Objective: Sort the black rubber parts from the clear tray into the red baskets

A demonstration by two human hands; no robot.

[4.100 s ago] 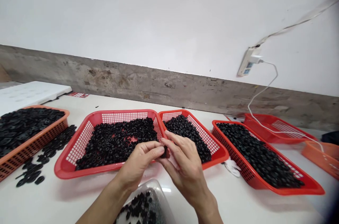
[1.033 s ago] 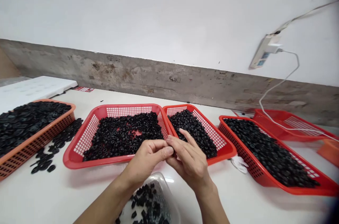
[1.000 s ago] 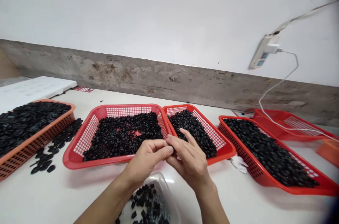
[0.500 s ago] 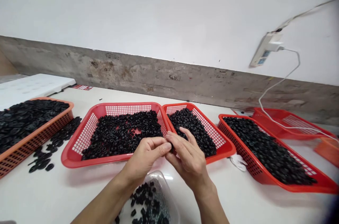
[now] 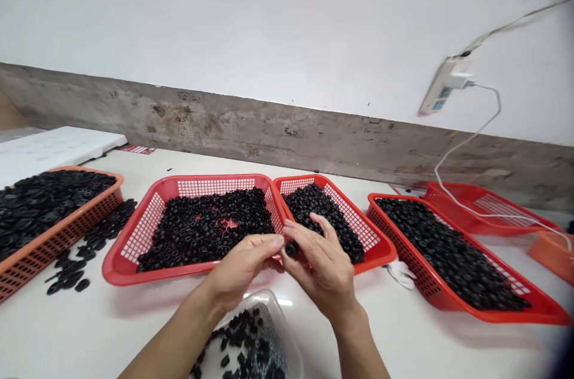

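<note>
My right hand (image 5: 320, 262) pinches a small round black part (image 5: 291, 248) with a hole in its end, held between thumb and fingers. Beside it my left hand (image 5: 244, 265) is closed, thumb against forefinger, its tips touching or nearly touching the right fingertips; whether something sits in that pinch I cannot make out. Both hands are over the near edges of two red mesh baskets. The left red basket (image 5: 117, 271) holds small black rings, the middle red basket (image 5: 381, 253) small black round parts. Below my wrists a clear plastic box (image 5: 291, 349) contains small black pieces and shiny bits.
An orange basket (image 5: 96, 202) of flat black parts stands at left, with loose black parts (image 5: 72, 271) beside it. At right are another full red basket (image 5: 448, 295), an empty-looking red basket (image 5: 488, 202), a white glove-like item (image 5: 401, 273) and a white cable (image 5: 466, 149).
My left fingers have drawn slightly left, off the black part, and its round end now shows at my right fingertips. The camera view has shifted a little.
</note>
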